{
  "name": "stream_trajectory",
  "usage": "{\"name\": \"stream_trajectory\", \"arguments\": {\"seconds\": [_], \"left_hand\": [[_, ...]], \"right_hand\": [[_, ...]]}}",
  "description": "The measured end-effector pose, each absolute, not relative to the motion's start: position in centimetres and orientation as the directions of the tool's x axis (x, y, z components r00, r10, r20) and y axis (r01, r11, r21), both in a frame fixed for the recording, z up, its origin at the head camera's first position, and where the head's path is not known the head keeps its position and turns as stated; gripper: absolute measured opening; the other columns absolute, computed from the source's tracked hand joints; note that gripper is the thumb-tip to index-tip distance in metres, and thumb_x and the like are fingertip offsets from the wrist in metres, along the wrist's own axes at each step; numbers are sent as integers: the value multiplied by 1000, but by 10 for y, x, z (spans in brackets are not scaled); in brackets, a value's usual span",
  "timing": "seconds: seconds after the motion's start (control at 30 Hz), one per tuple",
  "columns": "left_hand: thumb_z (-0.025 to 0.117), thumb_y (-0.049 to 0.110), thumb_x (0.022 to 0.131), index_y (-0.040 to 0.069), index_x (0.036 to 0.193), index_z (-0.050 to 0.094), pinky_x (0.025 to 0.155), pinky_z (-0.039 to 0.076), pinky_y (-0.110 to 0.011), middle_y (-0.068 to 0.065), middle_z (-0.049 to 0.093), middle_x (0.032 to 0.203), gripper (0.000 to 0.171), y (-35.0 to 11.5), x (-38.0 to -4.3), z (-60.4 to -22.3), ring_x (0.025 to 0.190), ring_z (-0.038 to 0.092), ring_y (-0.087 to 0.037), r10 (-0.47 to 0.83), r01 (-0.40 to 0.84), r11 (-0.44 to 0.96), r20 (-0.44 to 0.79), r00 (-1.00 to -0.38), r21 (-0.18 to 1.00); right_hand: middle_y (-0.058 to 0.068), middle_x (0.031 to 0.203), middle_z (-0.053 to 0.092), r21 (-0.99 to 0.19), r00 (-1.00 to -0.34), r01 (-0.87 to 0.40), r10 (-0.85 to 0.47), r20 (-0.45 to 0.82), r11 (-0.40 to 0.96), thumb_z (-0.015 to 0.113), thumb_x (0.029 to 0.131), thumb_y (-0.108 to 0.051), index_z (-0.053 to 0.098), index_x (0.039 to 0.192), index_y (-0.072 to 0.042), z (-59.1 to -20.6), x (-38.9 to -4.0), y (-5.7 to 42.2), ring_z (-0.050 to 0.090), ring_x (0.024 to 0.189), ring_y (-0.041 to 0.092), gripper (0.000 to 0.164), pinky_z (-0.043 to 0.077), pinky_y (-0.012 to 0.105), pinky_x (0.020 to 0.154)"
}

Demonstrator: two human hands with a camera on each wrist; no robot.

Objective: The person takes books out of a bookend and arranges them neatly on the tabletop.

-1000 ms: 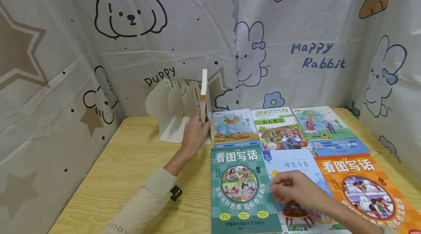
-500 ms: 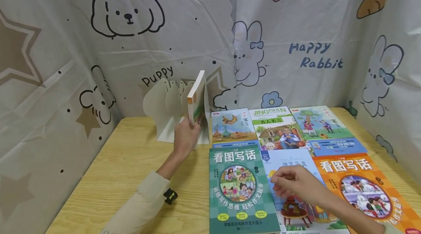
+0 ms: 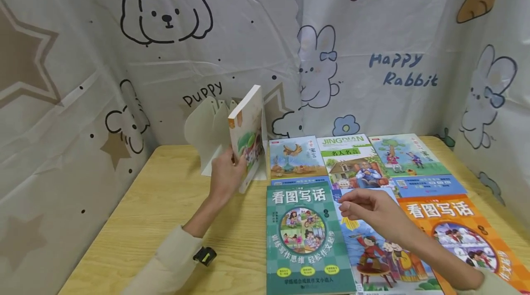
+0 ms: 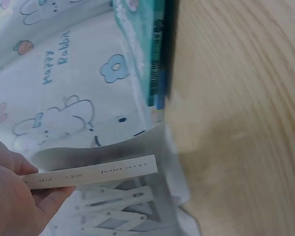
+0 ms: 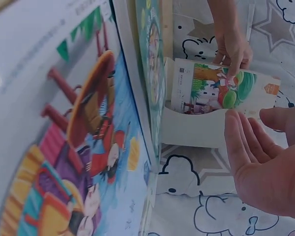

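My left hand point(image 3: 225, 176) pinches the spine edge of a white book point(image 3: 248, 131) with a picture cover, thumb on one side and fingers on the other. The book stands upright at the right end of a cream folding book rack point(image 3: 196, 124), its near edge jutting toward me. In the left wrist view the spine point(image 4: 98, 174) lies between thumb and fingers, beside the rack's curved end panel point(image 4: 103, 150). My right hand point(image 3: 374, 212), fingers loosely bent and holding nothing, hovers over a blue picture book point(image 3: 372, 258).
Several books lie flat on the wooden table point(image 3: 153, 221): a green one point(image 3: 306, 263) and an orange one point(image 3: 463, 235) in front, with three behind, including a green-and-white one point(image 3: 348, 161). A patterned cloth point(image 3: 256, 23) encloses the back and sides.
My left hand has drawn the book's near edge toward me and to the left, turning its picture cover into sight. My right hand has risen slightly over the blue book.
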State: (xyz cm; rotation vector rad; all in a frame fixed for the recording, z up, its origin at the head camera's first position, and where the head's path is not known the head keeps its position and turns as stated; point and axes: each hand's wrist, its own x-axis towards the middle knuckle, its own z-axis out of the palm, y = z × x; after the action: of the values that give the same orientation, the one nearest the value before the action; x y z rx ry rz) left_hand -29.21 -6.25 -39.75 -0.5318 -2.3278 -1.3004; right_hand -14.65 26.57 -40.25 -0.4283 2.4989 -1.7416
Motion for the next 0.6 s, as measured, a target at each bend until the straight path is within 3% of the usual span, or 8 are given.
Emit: {"name": "stream_trajectory", "arguments": {"seconds": [0.23,0.6], "left_hand": [[61,0,94,-8,128,60,73,59,-39,-27,67,115,34,-72,-267,-371,101,69,-39,138,552,422,551,-823,719],[64,1,94,-3,124,65,64,60,-38,-21,71,110,31,-82,-224,-338,93,72,-30,153,625,478,643,-751,617]], "right_hand": [[13,113,69,-879,-961,-248,-215,172,407,61,102,-21,67,121,-2,-390,-153,256,69,102,25,28,56,33,86],[9,120,65,-830,-949,-314,-188,255,461,62,101,-21,64,126,-4,-371,-161,247,66,107,23,31,54,27,85]]}}
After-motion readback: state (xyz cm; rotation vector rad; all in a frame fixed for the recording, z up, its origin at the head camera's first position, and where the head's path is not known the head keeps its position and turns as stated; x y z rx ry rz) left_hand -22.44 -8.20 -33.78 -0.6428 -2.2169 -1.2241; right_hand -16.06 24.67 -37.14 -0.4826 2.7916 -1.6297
